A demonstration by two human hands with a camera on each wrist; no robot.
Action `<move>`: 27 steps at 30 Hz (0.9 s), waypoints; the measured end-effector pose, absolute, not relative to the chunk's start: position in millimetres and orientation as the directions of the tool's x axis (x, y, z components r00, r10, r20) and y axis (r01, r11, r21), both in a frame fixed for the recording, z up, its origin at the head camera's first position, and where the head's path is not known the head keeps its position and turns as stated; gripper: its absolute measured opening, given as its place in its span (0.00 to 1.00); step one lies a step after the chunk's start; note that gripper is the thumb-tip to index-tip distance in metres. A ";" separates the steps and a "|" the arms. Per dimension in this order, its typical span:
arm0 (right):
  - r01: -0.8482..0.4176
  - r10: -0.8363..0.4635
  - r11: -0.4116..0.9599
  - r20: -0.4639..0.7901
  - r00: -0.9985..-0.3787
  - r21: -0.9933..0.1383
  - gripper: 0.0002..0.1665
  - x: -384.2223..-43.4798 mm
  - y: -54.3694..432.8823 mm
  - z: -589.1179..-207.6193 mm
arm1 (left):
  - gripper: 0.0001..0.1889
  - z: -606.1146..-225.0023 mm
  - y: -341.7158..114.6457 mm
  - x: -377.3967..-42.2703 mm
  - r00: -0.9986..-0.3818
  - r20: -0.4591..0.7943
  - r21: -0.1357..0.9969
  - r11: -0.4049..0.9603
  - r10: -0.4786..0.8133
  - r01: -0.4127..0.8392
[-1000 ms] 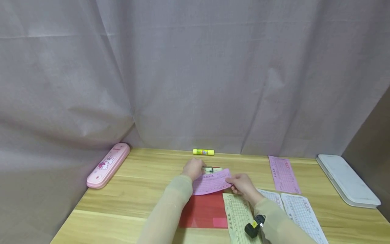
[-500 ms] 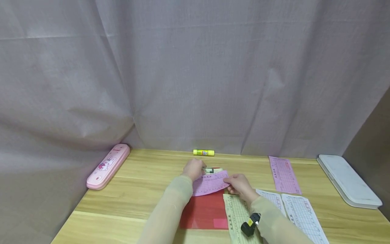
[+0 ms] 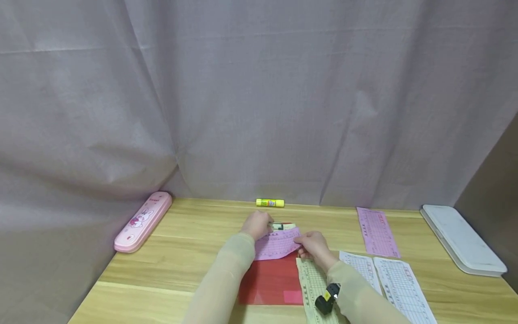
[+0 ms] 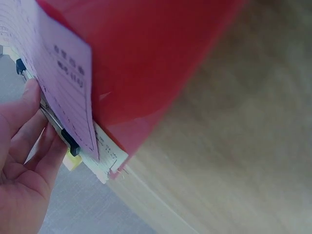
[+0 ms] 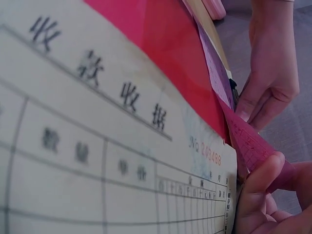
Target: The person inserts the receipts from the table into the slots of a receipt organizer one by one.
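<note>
My left hand (image 3: 257, 225) pinches the metal paper fastener (image 4: 68, 139) at the far edge of a red folder (image 3: 270, 281), thumb on top, fingers below. A pink printed receipt slip (image 3: 276, 246) lies across the folder's upper part, its edge along the fastener, and bows upward. Its right end is pinched between thumb and fingers of my right hand (image 3: 314, 246). Under the slip, cream paper (image 4: 111, 148) shows at the fastener. A separate cream receipt sheet (image 5: 122, 122) lies beside the folder, below my right wrist.
Two white receipt sheets (image 3: 402, 283) and another pink slip (image 3: 377, 231) lie to the right. A white case (image 3: 463, 240) stands at the far right, a pink pencil case (image 3: 143, 221) at the left. A yellow glue stick (image 3: 270, 203) rests by the curtain (image 3: 259, 112).
My right hand has shifted slightly left, bringing the pink slip's right end with it, and the slip bows more. The left hand stays at the fastener.
</note>
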State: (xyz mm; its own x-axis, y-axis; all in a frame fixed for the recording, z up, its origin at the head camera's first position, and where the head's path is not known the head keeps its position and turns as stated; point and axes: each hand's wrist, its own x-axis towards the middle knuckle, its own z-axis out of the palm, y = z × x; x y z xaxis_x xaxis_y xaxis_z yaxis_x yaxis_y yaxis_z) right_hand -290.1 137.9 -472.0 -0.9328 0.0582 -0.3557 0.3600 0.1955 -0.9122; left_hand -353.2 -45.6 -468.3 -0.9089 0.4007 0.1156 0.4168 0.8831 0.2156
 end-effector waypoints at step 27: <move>0.370 0.042 0.207 -0.370 -0.928 -0.906 0.08 -292.6 135.1 -474.9 | 0.16 -468.7 -48.0 -353.0 -0.912 0.103 0.249 0.878 0.397 0.410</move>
State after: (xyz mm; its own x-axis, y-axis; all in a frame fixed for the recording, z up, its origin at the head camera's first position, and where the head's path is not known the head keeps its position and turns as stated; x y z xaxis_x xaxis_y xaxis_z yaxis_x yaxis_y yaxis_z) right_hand -292.6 135.1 -474.9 -0.9282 0.0424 -0.3697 0.3701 0.2070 -0.9056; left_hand -353.0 -48.0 -468.7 -0.9121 0.3967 0.1034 0.4098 0.8776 0.2488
